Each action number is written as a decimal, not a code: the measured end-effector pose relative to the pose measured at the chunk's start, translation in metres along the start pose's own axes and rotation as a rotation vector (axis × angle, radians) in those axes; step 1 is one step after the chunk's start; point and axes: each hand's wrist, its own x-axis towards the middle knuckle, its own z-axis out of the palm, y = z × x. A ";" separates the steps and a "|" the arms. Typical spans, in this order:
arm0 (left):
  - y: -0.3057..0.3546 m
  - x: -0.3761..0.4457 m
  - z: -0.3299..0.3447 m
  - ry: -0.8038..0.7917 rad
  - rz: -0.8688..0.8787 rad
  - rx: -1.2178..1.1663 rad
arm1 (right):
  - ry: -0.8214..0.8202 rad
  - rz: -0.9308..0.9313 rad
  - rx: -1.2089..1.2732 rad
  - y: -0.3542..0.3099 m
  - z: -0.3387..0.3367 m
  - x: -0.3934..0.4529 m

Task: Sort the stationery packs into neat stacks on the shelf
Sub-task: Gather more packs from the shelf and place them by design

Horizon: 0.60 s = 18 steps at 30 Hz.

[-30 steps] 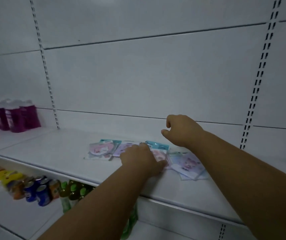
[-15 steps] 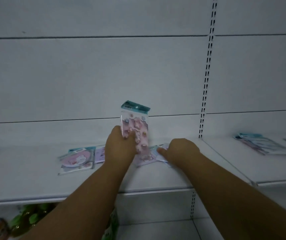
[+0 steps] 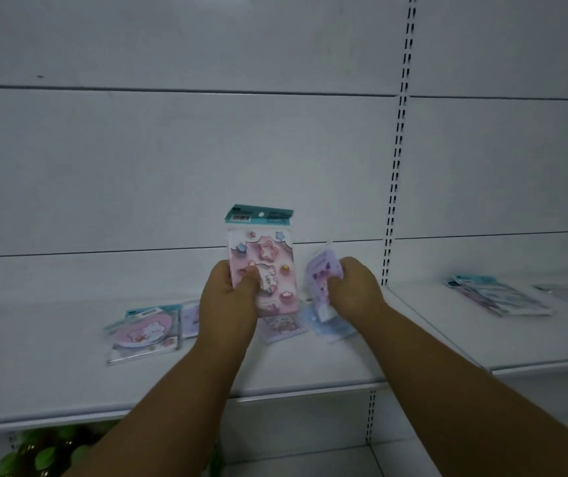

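At frame centre, above the shelf (image 3: pixel 310 373) edge, left hand (image 3: pixel 231 301) grips the pink pack (image 3: pixel 269 256) upright; right hand (image 3: pixel 355 290) now pinches a lifted purple pack (image 3: pixel 320 270).

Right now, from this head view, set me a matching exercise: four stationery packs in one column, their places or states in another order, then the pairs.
Things:
1. pink star pack
2. lilac pack
3. round pink pack
4. far packs

States:
A. lying flat, left on the shelf
B. held upright by the left hand
C. lying on the right-hand shelf section
D. gripped by the right hand

Pairs: 1-B, 2-D, 3-A, 4-C
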 end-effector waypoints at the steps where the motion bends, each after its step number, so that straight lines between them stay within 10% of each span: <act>1: -0.001 -0.002 0.005 -0.002 -0.025 -0.006 | 0.067 0.013 0.114 0.001 -0.009 -0.002; 18: -0.006 -0.086 0.308 -0.298 -0.220 0.098 | 0.310 0.047 0.271 0.171 -0.285 -0.003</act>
